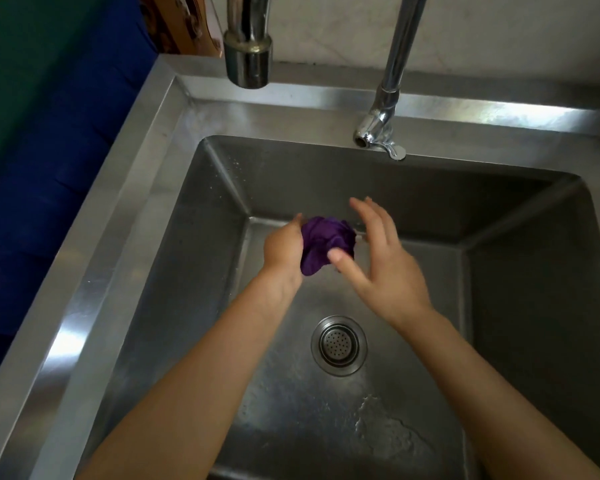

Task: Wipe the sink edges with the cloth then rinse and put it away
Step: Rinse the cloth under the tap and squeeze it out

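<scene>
A bunched purple cloth (323, 242) is held over the steel sink basin (520, 271), under the tap. My left hand (283, 251) grips its left side with curled fingers. My right hand (378, 258) is beside it on the right, fingers straight and spread, the thumb touching the cloth's lower right. No water runs from the spout (247, 64) above.
The tap's base and lever (378, 133) stand on the sink's back edge. A round drain strainer (338, 345) lies in the wet basin floor. The wide steel rim (94, 271) runs along the left, with blue fabric (42, 188) beyond it.
</scene>
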`<state>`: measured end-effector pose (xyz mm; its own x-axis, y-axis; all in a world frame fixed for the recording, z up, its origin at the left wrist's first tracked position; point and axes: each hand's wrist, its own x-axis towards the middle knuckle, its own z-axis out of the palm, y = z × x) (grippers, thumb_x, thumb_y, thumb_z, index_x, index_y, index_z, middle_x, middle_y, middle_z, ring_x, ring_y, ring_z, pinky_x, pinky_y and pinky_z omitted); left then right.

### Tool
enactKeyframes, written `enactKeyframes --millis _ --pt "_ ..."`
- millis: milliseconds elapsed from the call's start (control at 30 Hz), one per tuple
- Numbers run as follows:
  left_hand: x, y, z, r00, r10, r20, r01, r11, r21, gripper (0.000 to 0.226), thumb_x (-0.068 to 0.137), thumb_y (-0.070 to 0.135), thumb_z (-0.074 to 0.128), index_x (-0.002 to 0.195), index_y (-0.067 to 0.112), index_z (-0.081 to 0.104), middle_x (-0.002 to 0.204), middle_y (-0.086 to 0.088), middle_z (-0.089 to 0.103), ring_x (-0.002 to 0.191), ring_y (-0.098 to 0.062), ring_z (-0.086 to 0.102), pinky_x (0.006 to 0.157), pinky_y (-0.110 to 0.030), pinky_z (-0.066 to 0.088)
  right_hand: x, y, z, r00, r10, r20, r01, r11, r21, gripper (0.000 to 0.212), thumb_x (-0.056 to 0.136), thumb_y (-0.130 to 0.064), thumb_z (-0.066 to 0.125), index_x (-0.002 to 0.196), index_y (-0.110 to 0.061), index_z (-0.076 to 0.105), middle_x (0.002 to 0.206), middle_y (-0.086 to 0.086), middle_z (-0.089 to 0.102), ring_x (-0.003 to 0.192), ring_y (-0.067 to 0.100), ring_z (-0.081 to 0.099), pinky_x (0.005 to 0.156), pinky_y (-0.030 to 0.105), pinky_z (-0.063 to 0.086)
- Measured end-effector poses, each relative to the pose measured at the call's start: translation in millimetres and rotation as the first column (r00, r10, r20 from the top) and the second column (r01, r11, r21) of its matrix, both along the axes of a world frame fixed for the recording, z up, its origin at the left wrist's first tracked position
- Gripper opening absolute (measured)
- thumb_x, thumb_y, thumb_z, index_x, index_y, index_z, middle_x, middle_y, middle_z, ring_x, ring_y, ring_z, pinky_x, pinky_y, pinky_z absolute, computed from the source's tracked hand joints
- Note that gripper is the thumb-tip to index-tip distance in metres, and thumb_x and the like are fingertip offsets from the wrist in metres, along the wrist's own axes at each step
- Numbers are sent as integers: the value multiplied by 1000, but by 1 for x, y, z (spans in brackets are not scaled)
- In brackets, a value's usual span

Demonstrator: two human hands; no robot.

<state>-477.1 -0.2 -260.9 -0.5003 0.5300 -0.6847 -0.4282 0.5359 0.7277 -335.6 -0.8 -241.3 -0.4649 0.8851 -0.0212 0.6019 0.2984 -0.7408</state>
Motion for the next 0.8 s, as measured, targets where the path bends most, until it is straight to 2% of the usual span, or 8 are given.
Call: enactKeyframes --millis 133,233,400,500,600,700,733,800 --pt "2 -4 13 950 -153 270 170 985 -40 21 93 22 47 81 11 61 58 -4 68 50 -13 66 47 -18 50 -2 4 -11 935 330 134 -355 840 410 83 74 -65 59 141 -28 27 154 8 20 126 33 43 97 47 46" --pt "1 -9 25 890 -262 373 277 961 13 32 94 29 39 78 13 61 62 -4 65 55 -13 64 50 -20 49 -8 20 -3 899 405 166 -425 715 556 67 79 -63 56 132 -24 45 143 8 44 108 30 55 80 43 53" --pt "3 -15 34 862 -276 426 327 944 -48 64 92 34 25 34 15 46 27 7 34 19 -5 30 26 -8 14 -24 34 12 913 366 181 -383 615 689 44 92 -50 42 88 -15 70 82 5 68 63 25 62 47 32 49" --pt "15 -16 38 953 -165 253 187 980 -64 41 92 24 29 53 17 38 26 7 33 19 -6 29 29 -3 15 -34 34 7 954 240 181 -296 649 701 53 97 -40 28 72 -13 66 63 6 60 46 27 57 38 28 42" --pt "27 -15 29 996 62 67 -65 997 42 44 96 17 40 52 14 39 28 7 37 22 -6 36 32 -4 22 -36 32 3 980 121 157 -197 685 702 55 98 -34 24 62 -12 59 54 7 55 36 29 51 34 27 34" --pt "30 -9 11 977 104 -184 -92 993 76 52 91 37 44 50 7 56 56 -19 63 59 -37 63 49 -29 45 -38 28 -1 988 -3 152 -94 769 632 48 95 -28 30 61 -11 58 50 10 56 34 32 50 34 26 34" --pt "30 -8 6 956 79 -284 -65 996 59 53 90 42 43 50 10 58 70 -25 66 73 -42 64 60 -43 50 -38 26 -3 989 -32 146 -58 818 573 44 92 -28 32 61 -10 58 49 12 56 35 33 51 35 26 35" --pt "32 -8 3 882 14 -470 1 1000 31 53 96 38 40 57 11 62 82 -26 68 82 -40 63 68 -43 47 -37 21 -4 985 -79 156 5 904 427 45 89 -31 28 66 -8 58 53 18 60 42 38 56 40 31 39"
